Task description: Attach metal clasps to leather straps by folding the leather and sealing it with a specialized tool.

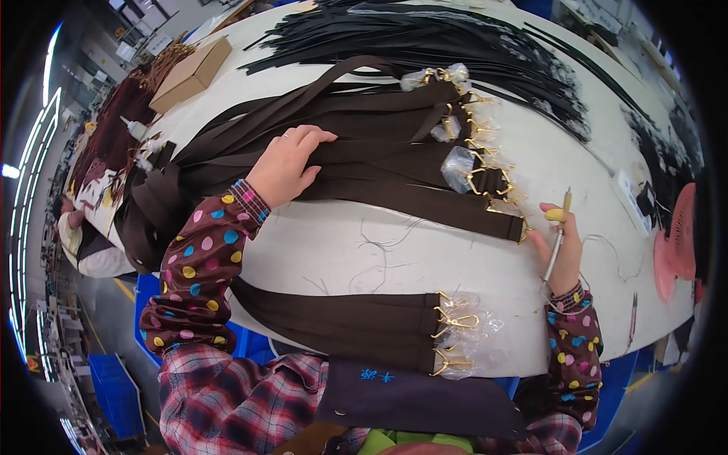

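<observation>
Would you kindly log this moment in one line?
left hand: on brown straps | right hand: holding pen-like tool | nearby: gold-coloured clasp

Lg white tbl, strip lts far L, grey flr w/ yellow line

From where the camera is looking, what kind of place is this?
It looks like a workshop or small factory. Dark brown straps with gold-coloured clips lie in bundles on a big white table, and long strip lights shine at the side.
</observation>
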A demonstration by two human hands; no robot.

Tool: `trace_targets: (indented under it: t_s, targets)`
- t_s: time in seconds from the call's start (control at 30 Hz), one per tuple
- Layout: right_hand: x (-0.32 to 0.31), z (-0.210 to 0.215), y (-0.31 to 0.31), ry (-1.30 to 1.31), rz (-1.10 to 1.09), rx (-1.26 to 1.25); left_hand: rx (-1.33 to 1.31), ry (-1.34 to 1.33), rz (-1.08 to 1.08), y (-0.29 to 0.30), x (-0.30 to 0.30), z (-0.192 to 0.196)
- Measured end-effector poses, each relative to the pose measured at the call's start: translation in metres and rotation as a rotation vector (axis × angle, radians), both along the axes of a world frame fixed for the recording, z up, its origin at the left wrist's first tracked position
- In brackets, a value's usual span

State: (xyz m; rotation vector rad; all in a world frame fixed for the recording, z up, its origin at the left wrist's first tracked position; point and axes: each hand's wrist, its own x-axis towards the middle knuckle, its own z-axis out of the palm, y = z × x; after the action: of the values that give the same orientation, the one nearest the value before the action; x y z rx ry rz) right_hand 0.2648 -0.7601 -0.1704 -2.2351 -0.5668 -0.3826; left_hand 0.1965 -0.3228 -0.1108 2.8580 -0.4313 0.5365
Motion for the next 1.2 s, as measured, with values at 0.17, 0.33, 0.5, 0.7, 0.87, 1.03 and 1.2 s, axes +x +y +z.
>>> trace_targets:
  t_s: [0.17, 0.33, 0.5, 0.7, 0.87, 1.03, 1.2]
  targets:
    - [0.003, -0.007, 0.002, -0.064, 0.131, -0.037, -0.025, 0.150, -0.047, -0.021, 0.057, -0.016]
    - [0.017, -0.007, 0.012, -0.117, 0.051, -0.093, -0.142, 0.128, 0.069, -0.039, 0.102, -0.020]
    - [0.064, -0.010, 0.037, -0.277, 0.041, -0.112, -0.390, -0.010, 0.277, -0.004, 0.130, -0.029]
    - [0.079, -0.028, 0.031, -0.219, -0.016, -0.065, -0.003, -0.316, -0.269, -0.015, 0.060, -0.013]
    - [0.064, -0.020, 0.018, -0.147, 0.013, -0.072, 0.038, -0.084, -0.028, 0.035, -0.009, -0.021]
    - [0.063, -0.028, 0.009, -0.082, 0.027, -0.065, 0.033, 0.008, 0.493, 0.130, -0.072, -0.036]
    - [0.059, -0.025, 0.010, -0.088, 0.042, -0.066, 0.221, 0.229, 0.732, 0.151, -0.081, -0.027]
